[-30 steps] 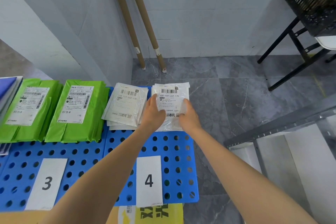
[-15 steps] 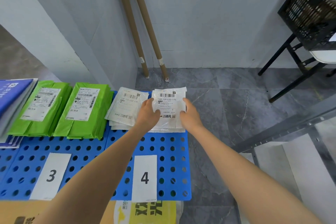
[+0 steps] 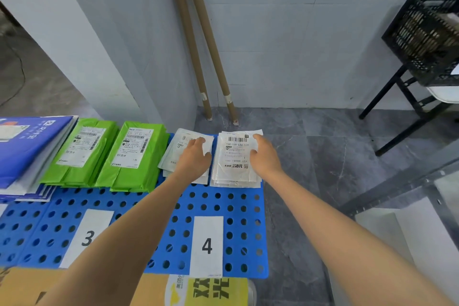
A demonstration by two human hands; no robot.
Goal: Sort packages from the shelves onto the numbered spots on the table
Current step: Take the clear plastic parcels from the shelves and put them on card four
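Observation:
Two stacks of white packages lie at the far end of the blue perforated table (image 3: 218, 208), above the white label 4 (image 3: 207, 246). My right hand (image 3: 264, 156) rests with relaxed fingers on the right edge of the right white stack (image 3: 234, 159), whose top shows a barcode label. My left hand (image 3: 195, 159) lies flat on the left white stack (image 3: 177, 150). Two green package stacks (image 3: 134, 156) (image 3: 82, 151) sit above the label 3 (image 3: 88, 237).
A blue package stack (image 3: 29, 146) lies at the far left. Two cardboard tubes (image 3: 196, 40) lean on the wall behind. A black crate on a stand (image 3: 427, 32) is at the right, a grey metal shelf frame (image 3: 397, 186) lower right, a cardboard box (image 3: 24, 288) below the table.
Both hands set the white package down on the right stack. My left hand then moved left onto the neighbouring white stack; my right hand loosened on the package's right edge.

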